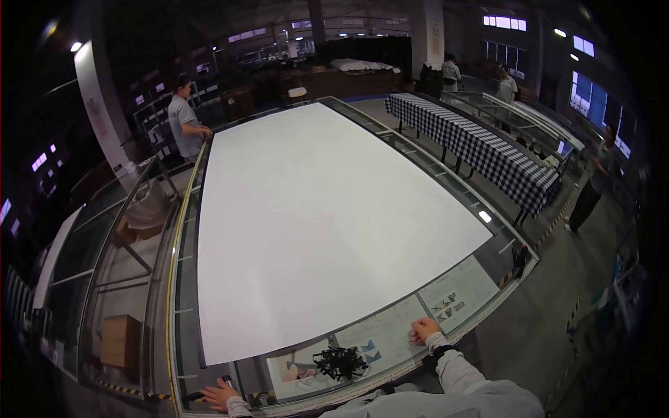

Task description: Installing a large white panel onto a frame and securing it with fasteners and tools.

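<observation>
A large white sheet (320, 216) lies flat over most of the long glass-topped table (187, 279) before me. At the near left corner, my left hand (221, 396) rests open with its fingers spread, beside a small dark object (228, 381) I cannot make out. My right hand (424, 329) is closed with curled fingers at the near edge, over printed sheets (390, 324) under the glass; whatever it may hold is hidden. Between my hands sits a tangled pile of black strips or clips (340, 362), too small to tell.
A co-worker (185, 122) stands at the table's far left corner, hands at its edge. A yellow measuring strip (174, 258) runs along the left side. Right of the table stands a bench under a checked cloth (474, 146). A cardboard box (120, 340) sits on a lower rack at left.
</observation>
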A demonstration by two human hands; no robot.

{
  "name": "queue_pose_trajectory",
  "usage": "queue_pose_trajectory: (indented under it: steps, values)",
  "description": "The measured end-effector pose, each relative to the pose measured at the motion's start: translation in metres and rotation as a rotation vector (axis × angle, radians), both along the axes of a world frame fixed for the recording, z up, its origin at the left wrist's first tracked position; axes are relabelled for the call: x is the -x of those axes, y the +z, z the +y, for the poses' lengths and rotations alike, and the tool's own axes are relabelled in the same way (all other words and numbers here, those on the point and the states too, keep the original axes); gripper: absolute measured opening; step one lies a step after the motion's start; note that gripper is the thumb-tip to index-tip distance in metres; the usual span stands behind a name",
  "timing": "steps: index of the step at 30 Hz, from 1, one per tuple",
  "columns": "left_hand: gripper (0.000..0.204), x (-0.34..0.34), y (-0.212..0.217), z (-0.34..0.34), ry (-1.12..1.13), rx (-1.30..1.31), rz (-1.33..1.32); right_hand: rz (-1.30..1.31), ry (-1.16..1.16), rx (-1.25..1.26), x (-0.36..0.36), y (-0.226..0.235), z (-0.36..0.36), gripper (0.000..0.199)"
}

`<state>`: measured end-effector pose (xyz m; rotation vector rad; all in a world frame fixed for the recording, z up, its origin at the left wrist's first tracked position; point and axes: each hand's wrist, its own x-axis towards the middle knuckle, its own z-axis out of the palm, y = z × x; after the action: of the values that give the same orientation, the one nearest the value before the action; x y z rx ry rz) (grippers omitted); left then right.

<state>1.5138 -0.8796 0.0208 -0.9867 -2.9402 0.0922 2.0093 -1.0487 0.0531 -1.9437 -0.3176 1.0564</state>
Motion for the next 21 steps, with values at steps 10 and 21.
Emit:
queue_pose_trajectory:
  steps: [10,21]
  values:
    - [0.061,-0.037,0.016,-0.027,-0.241,0.003,-0.083,-0.014,-0.058,0.047,0.008,0.010,0.002,0.017]
    - [0.062,-0.070,0.009,-0.051,-0.379,-0.002,-0.112,-0.011,-0.047,-0.004,-0.002,-0.012,0.000,0.018]
